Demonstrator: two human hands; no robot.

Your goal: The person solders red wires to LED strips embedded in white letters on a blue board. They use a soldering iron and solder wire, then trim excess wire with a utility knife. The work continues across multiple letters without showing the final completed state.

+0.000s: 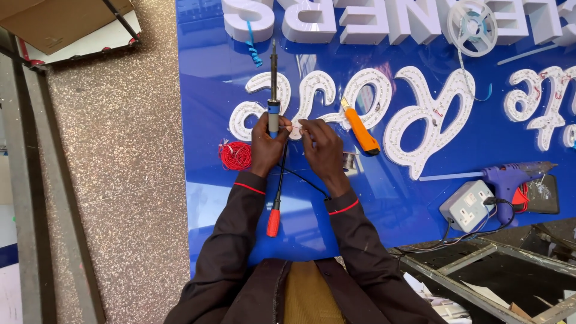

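Note:
My left hand (268, 146) grips a soldering iron (273, 90) by its blue and grey handle, tip pointing away over the blue sign panel (204, 90). My right hand (321, 147) pinches a thin red wire (298, 128) right beside the iron's handle. Both hands rest over a white script letter studded with small lights (312, 96). The iron's black cord runs back toward me to a red plug end (273, 222).
An orange utility knife (360, 129) lies right of my hands, a coil of red wire (236, 155) to the left. A purple glue gun (510, 177) and grey socket box (468, 205) sit at right. White block letters (312, 21) and a reel (472, 27) line the far edge.

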